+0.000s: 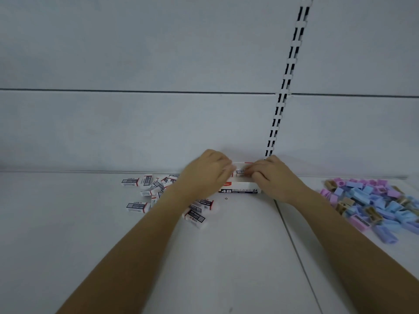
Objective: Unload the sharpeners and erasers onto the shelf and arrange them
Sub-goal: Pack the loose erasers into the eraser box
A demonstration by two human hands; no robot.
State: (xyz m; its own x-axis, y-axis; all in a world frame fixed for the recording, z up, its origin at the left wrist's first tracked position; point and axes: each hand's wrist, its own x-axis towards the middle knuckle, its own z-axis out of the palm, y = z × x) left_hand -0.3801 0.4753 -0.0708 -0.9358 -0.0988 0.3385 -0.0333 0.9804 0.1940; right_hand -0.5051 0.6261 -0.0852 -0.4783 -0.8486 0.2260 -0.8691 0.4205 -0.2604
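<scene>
A: Nearest items?
B: Shelf point(226, 268). Loose erasers point(136, 206) scattered centre-left; sharpeners point(371, 202) heaped at right edge.
A: Beyond?
B: Eraser box point(240, 189), centre. Right hand point(274, 180) pinches an eraser point(240, 172) inside it. Left hand point(206, 175) at the box, grip blurred, cannot tell. Slotted upright point(285, 87) behind.

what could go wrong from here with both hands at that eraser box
1. The left hand and right hand work at the top of the eraser box, the right pinching an eraser. A hard tug might tip or drag the box.
2. The left forearm crosses the loose erasers; pulling back could scatter them further.
3. The sharpener pile lies near the right forearm and might get knocked.
</scene>
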